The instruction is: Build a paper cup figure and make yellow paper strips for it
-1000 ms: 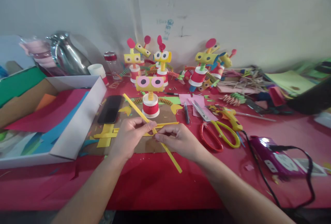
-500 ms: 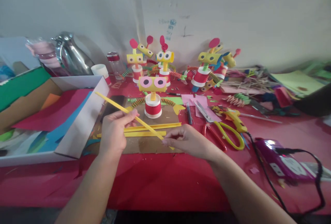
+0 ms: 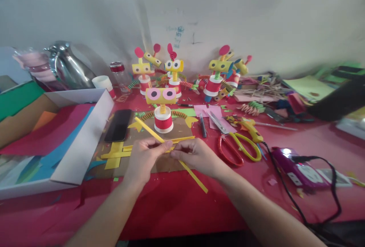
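A narrow yellow paper strip (image 3: 194,176) runs slantwise through both hands, its upper end at the left and its lower end hanging over the red table. My left hand (image 3: 145,155) pinches it near the middle. Close beside, my right hand (image 3: 196,155) also grips it between thumb and fingers. Under the hands, more yellow strips (image 3: 114,155) lie on a brown cardboard sheet (image 3: 159,167), partly hidden. Just behind stands a paper-cup figure (image 3: 163,121) with a yellow tube head, pink-ringed eyes and coiled paper arms.
Left stands a white box (image 3: 76,140) of coloured paper, beside a black phone (image 3: 118,125). To the right lie scissors (image 3: 225,133), a yellow glue gun (image 3: 252,130) and a purple device (image 3: 298,167) with a black cable. More cup figures (image 3: 213,85) line the wall.
Both hands have come together along the yellow strip, which now sticks out farther below my right hand. My left hand moved right and down, uncovering the phone. The view has shifted slightly.
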Action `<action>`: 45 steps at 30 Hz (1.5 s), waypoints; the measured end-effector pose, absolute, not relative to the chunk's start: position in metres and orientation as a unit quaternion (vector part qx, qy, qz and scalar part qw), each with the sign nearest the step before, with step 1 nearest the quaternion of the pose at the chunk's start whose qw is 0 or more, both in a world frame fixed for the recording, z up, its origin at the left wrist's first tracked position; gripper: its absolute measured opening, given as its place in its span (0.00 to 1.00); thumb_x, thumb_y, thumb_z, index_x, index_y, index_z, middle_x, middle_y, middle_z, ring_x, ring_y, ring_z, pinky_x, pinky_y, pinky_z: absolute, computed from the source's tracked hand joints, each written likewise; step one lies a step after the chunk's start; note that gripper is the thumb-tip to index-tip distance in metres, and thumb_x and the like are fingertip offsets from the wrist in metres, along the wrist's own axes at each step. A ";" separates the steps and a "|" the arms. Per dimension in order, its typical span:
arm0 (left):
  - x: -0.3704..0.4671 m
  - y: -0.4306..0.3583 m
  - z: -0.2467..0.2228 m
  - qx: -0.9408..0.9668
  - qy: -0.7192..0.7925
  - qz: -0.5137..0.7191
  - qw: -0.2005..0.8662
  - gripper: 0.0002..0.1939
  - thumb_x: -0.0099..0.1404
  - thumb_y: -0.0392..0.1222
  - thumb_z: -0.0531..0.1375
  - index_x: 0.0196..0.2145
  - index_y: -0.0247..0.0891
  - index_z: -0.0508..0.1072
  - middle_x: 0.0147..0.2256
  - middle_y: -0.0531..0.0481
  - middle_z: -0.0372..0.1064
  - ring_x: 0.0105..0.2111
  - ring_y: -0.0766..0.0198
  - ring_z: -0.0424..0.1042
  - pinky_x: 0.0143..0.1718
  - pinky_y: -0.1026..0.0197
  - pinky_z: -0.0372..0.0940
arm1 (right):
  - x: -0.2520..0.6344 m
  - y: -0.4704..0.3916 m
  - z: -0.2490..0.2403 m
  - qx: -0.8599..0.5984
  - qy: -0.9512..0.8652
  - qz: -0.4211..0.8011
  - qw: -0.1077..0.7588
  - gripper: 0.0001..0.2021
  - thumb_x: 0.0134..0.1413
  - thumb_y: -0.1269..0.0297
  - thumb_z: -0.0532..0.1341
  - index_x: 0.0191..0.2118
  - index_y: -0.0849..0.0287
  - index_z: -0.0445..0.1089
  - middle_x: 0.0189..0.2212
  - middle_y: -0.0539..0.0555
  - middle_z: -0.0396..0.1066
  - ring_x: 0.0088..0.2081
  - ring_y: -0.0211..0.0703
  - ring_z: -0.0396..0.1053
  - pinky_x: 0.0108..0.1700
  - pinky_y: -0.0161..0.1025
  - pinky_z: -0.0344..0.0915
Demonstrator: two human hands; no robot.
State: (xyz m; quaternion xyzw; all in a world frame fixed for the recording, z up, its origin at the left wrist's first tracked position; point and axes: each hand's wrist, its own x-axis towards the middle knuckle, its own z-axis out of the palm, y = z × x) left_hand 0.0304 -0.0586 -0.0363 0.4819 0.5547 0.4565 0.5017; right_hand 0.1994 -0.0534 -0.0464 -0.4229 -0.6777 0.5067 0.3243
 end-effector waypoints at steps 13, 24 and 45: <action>0.023 -0.050 -0.031 0.487 0.498 0.516 0.498 0.12 0.52 0.51 0.69 0.27 0.38 0.80 0.30 0.47 0.76 0.30 0.64 0.71 0.32 0.62 0.64 | 0.201 -0.057 -0.046 -0.424 -0.637 0.544 0.345 0.13 0.53 0.54 0.64 0.29 0.60 0.75 0.23 0.49 0.71 0.26 0.36 0.64 0.30 0.35 0.60; -0.001 -0.040 -0.027 0.379 0.539 0.607 0.444 0.09 0.46 0.44 0.72 0.22 0.36 0.79 0.20 0.51 0.72 0.21 0.69 0.66 0.26 0.64 0.61 | 0.205 -0.057 -0.042 -0.415 -0.659 0.550 0.301 0.17 0.55 0.50 0.63 0.25 0.60 0.73 0.23 0.50 0.71 0.24 0.34 0.62 0.28 0.33 0.58; -0.002 -0.062 -0.034 0.369 0.567 0.597 0.431 0.13 0.47 0.49 0.71 0.24 0.36 0.80 0.20 0.50 0.72 0.22 0.67 0.67 0.27 0.63 0.60 | 0.211 -0.066 -0.029 -0.474 -0.708 0.364 0.374 0.15 0.55 0.51 0.62 0.42 0.56 0.73 0.36 0.55 0.76 0.38 0.45 0.72 0.39 0.39 0.66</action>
